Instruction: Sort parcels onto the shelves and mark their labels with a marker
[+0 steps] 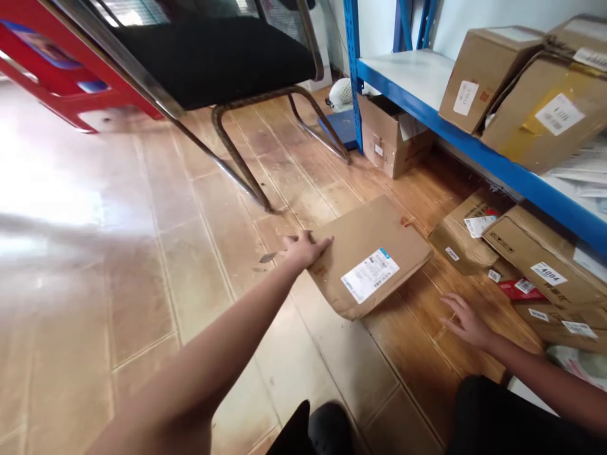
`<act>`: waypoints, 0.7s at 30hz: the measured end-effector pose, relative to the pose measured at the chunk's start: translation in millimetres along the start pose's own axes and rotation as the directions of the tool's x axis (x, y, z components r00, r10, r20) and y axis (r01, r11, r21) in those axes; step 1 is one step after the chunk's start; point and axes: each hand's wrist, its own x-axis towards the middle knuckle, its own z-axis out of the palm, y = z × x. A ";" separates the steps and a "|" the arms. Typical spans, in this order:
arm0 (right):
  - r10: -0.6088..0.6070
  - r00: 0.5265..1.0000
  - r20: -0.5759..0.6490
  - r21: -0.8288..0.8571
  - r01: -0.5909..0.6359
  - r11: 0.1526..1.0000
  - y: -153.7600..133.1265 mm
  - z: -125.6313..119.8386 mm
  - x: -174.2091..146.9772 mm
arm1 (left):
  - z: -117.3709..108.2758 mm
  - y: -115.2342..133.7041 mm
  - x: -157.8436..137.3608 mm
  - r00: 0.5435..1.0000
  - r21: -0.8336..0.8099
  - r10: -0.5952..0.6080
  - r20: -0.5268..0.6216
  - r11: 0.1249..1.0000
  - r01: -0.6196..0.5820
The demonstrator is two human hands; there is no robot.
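A flat brown cardboard box (374, 221) with a white shipping label (370, 275) is in the middle of the view, over the tiled floor. My left hand (303, 249) grips its left edge, thumb on top and the other fingers at the side, partly hidden. To the right of the box, my right hand (467, 322) is held apart from it with fingers spread and nothing in them. Whether the box rests fully on the floor or is slightly raised I cannot tell.
A blue metal shelf (474, 133) on the right carries cartons (493, 69). Several labelled boxes (531, 253) lie under it, with an opened carton (393, 142) by its post. A black chair (227, 63) with metal legs and a red plastic stool (61, 63) stand behind.
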 end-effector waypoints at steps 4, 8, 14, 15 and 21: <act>0.188 0.944 0.273 0.475 -0.302 0.827 -30.1 13.0 20.8 | 18.9 27.7 -11.6 0.994 -0.156 0.004 0.108 0.988 0.013; 0.142 0.942 0.303 0.640 -0.312 0.702 -69.7 9.8 72.0 | 19.3 18.8 -16.1 0.989 -0.346 -0.090 0.118 0.930 0.126; 0.148 0.976 -0.163 0.261 -0.102 0.960 -118.6 -21.4 152.8 | 40.2 32.6 -0.7 0.983 -0.602 -0.173 0.067 0.779 0.178; 0.059 0.970 -0.234 0.064 -0.045 0.997 -127.6 -26.2 163.1 | 44.4 43.2 5.0 0.988 -0.630 -0.142 0.054 0.763 0.144; -0.067 0.997 -0.046 -0.601 0.026 0.799 -168.6 -33.9 230.0 | 58.8 110.1 41.7 0.989 -0.853 0.142 0.049 0.521 -0.033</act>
